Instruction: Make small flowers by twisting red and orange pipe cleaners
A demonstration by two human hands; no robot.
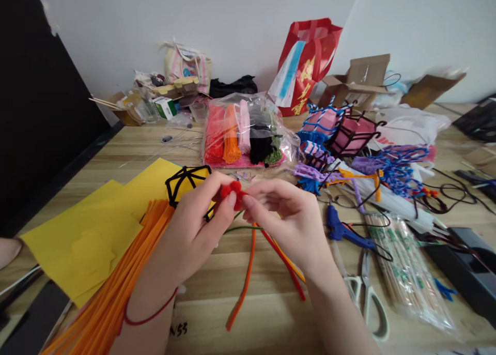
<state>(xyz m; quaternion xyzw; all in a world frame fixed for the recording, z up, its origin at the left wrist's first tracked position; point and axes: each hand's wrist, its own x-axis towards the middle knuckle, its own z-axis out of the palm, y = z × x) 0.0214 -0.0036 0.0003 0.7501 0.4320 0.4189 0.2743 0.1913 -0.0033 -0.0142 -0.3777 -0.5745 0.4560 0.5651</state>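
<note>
Head cam: left hand point(196, 213) and right hand point(292, 215), fingers point(225, 215) pinching a fuzzy red piece point(235, 186)
Black frame point(188, 172) left of that piece, glue gun point(340, 228) off to its right

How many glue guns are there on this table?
1: the blue glue gun lies to the right of the right hand, close to the scissors. More could be hidden from view.

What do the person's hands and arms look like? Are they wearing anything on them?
Both the left hand and the right hand are bare, with no gloves, and no sleeves are in view. A thin red cord loops around the left wrist like a bracelet. No band shows on the right wrist, and I see no rings on the fingers in view.
</note>
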